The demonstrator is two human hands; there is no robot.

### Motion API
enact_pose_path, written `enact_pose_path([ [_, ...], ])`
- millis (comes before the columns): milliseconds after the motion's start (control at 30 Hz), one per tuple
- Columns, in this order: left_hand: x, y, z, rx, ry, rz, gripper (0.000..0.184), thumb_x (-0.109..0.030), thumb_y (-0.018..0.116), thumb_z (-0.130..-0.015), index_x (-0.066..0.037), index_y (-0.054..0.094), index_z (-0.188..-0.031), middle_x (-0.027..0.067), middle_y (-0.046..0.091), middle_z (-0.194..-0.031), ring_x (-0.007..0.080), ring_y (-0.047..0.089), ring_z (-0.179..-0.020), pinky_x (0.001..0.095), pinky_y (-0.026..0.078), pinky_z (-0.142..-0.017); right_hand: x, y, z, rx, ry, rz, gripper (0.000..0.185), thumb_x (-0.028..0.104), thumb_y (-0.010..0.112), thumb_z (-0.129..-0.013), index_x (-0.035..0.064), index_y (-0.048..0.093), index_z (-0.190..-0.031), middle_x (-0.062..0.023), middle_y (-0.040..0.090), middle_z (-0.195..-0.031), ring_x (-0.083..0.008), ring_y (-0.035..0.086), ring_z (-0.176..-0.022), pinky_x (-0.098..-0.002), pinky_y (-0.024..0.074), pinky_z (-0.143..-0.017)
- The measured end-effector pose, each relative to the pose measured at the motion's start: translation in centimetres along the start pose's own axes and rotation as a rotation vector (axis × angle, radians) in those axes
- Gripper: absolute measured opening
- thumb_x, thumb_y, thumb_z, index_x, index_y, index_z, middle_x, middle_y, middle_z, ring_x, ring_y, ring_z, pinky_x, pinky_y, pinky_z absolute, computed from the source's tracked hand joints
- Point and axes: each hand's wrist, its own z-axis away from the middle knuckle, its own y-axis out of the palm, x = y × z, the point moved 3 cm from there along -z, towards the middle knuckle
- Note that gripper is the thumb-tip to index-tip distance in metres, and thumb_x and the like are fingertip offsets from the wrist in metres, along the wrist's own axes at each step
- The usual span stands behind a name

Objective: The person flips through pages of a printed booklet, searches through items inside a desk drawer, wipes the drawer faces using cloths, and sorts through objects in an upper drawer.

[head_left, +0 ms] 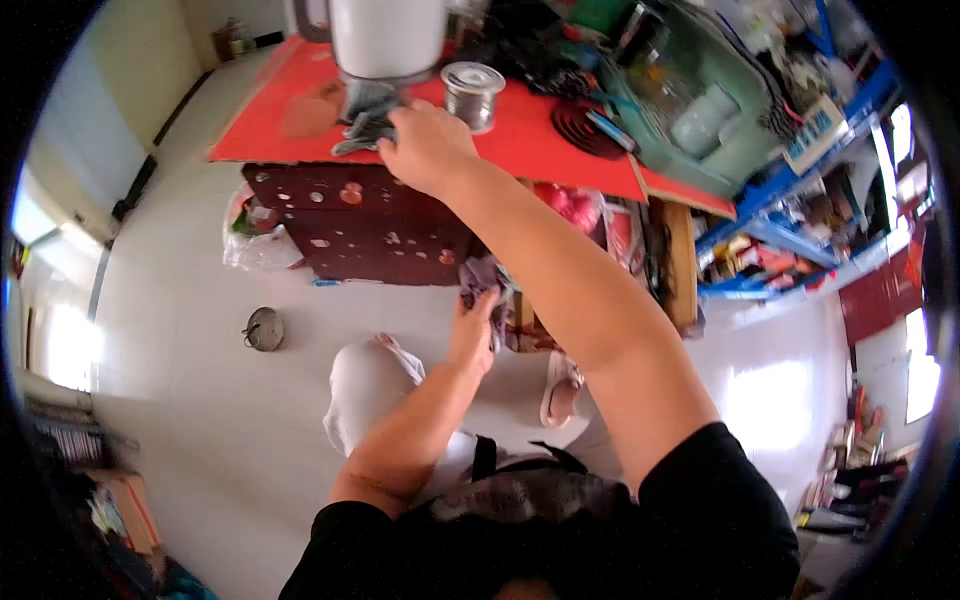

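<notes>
My right hand (430, 148) reaches across the red tabletop (525, 135), its fingers closed at the edge of a crumpled grey cloth (368, 118). The cloth lies near the front edge, just below a large white mug-like container (388, 38) with a handle. To the right of that hand stands a shiny metal tin (473, 95). Lower down, in front of the dark red drawers (370, 220), my left hand (474, 335) is wrapped round a crumpled dark purple cloth (482, 280). Part of the purple cloth is hidden by my fingers.
A black coil (590, 130) and a green basin (650, 125) with things in it are at the right of the tabletop. Blue shelving (775, 235) stands beyond. A small metal pan (264, 329) and a plastic bag (265, 248) sit on the floor at left.
</notes>
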Motion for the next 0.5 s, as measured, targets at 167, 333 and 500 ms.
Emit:
enact_pose_path([
  [167,-1.8,1.7,1.9,0.017,0.011,0.027,0.035,-0.012,0.058,-0.076,-0.008,0.043,-0.107,0.0029,0.055,-0.088,0.0120,0.055,-0.070,0.0257,0.046,-0.055,-0.4,-1.4,4.7,-0.207,-0.068,-0.092,0.024,0.025,0.055,-0.069,0.0028,0.056,-0.077,-0.0168,0.055,-0.077,-0.0306,0.055,-0.076,-0.0396,0.0448,-0.067],
  [333,-0.6,-0.6,-0.3,0.109,-0.002,0.092,0.032,-0.015,0.056,-0.078,-0.007,0.044,-0.106,0.0045,0.052,-0.098,0.0147,0.053,-0.082,0.0288,0.045,-0.067,-0.5,-3.8,12.8,0.045,0.280,-0.881,0.025,0.022,0.053,-0.073,0.0016,0.056,-0.087,-0.0114,0.057,-0.076,-0.0211,0.055,-0.066,-0.0302,0.0434,-0.060],
  [500,-2.6,1.8,2.1,0.363,0.097,0.167,0.036,-0.033,0.047,-0.082,-0.009,0.047,-0.109,0.0051,0.052,-0.106,0.0177,0.051,-0.094,0.0325,0.045,-0.070,-2.9,-3.6,19.9,-0.042,0.719,-1.690,0.018,0.013,0.048,-0.078,-0.0007,0.054,-0.089,-0.0045,0.056,-0.082,-0.0119,0.054,-0.071,-0.0244,0.0425,-0.061],
])
